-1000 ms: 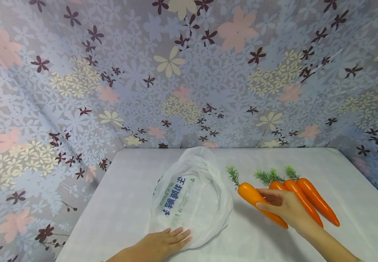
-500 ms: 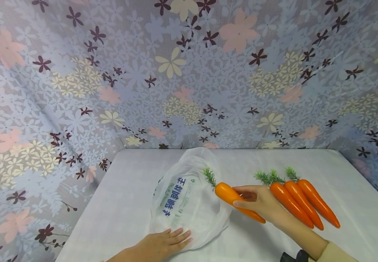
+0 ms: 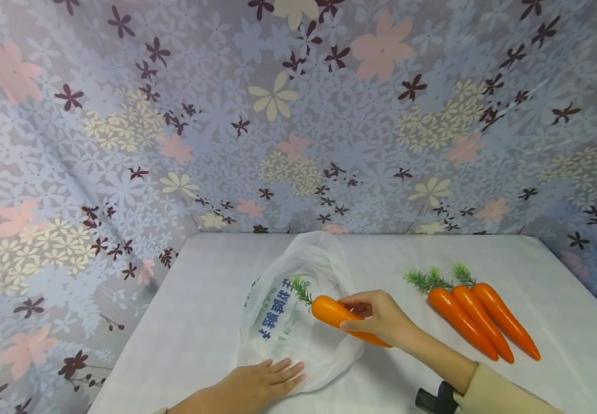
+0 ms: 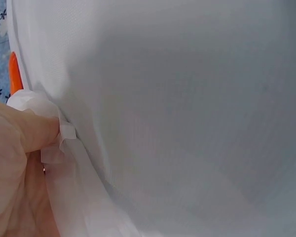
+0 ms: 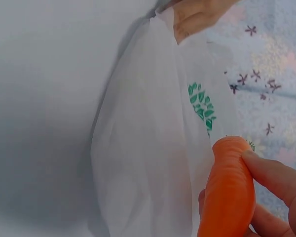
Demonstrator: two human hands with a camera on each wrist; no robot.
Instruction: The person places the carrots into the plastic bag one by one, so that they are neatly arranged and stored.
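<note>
In the head view a white translucent plastic bag (image 3: 324, 368) with blue printed characters lies with its mouth spread wide. My left hand (image 3: 262, 382) rests on its near edge, fingers stretched over the plastic. The left wrist view shows the thumb (image 4: 37, 129) pinching that edge against the fingers. Between thumb and fingers, my right hand (image 3: 378, 316) grips an orange carrot (image 3: 329, 310) around its middle. Its green leafy top (image 3: 302, 289) points to the far left, over the bag's opening. The right wrist view has the carrot (image 5: 229, 192) close beside the bag's side.
Several more orange carrots (image 3: 464, 325) with green tops lie side by side on the white-covered table (image 3: 200, 299), right of the bag. Behind the table rises a flower-patterned backdrop (image 3: 329, 115). A black device (image 3: 437, 398) sits at the right wrist.
My right hand has carried the carrot leftward, from right of the bag to over its opening. The left hand has stayed on the bag's near edge.
</note>
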